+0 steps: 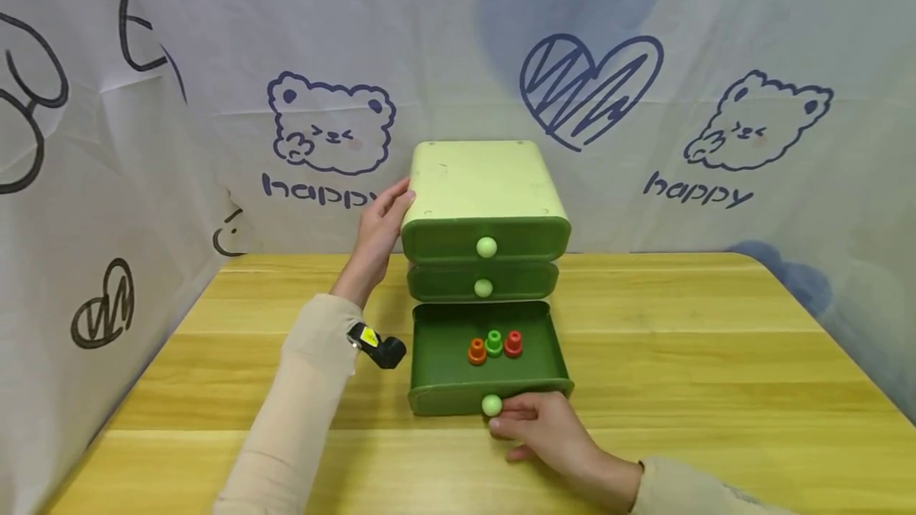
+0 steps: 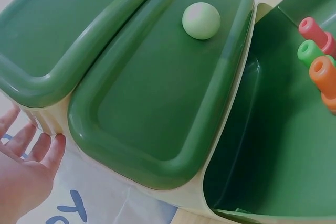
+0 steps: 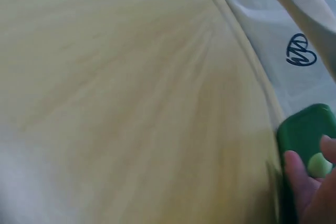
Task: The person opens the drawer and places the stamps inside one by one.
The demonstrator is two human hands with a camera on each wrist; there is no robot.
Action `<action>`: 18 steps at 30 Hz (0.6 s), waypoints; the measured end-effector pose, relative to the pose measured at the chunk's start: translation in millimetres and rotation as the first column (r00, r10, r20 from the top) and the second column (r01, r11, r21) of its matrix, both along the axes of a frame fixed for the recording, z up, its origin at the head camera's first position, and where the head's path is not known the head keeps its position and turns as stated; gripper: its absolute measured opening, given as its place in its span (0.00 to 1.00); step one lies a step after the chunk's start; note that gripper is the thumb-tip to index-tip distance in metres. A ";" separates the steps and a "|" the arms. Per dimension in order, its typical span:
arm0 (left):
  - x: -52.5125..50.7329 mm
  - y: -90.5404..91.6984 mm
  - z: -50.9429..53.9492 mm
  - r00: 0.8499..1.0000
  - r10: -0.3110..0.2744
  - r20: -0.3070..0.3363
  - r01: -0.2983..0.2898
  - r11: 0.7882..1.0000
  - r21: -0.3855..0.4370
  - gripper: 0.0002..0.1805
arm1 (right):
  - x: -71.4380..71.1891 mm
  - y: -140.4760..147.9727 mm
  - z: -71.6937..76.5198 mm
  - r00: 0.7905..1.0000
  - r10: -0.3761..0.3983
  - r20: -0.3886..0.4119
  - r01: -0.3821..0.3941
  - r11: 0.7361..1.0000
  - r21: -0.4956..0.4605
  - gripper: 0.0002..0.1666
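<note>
A small cabinet with a pale-yellow top (image 1: 479, 181) has three green drawers with round pale-green knobs. Its bottom drawer (image 1: 444, 402) is pulled out. Inside it stand three small stepped pegs: an orange one (image 1: 476, 352), a green one (image 1: 494, 343) and a red one (image 1: 513, 344). My left hand (image 1: 382, 225) rests against the cabinet's left side near the top, and its fingertips (image 2: 55, 148) touch the side wall in the left wrist view. At the bottom drawer's knob (image 1: 491, 405), my right hand (image 1: 547, 431) holds on with thumb and finger.
Closed upper drawer (image 1: 444, 241) and middle drawer (image 1: 444, 283) sit above the pulled-out one. The wooden table (image 1: 716, 356) extends to both sides. Behind it hangs a white cloth (image 1: 458, 62) printed with bears and hearts. A black wrist device (image 1: 379, 346) sits on my left sleeve.
</note>
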State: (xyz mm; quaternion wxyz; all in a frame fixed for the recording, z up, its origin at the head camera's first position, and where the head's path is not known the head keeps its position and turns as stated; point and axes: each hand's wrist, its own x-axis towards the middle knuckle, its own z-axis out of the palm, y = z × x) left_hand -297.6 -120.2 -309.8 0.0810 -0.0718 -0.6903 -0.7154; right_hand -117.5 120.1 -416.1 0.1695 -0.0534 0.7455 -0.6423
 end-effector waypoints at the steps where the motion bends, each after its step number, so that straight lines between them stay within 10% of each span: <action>1: -0.3 -0.4 0.0 1.000 0.000 0.001 0.000 1.000 0.002 0.27 | -0.5 -2.0 -0.7 1.000 -0.020 -0.001 0.020 1.000 -0.017 0.19; 18: -1.9 -0.3 0.1 1.000 0.001 0.008 -0.001 1.000 0.018 0.27 | -4.8 -20.4 -9.1 0.983 -0.135 0.126 0.156 0.972 -0.178 0.17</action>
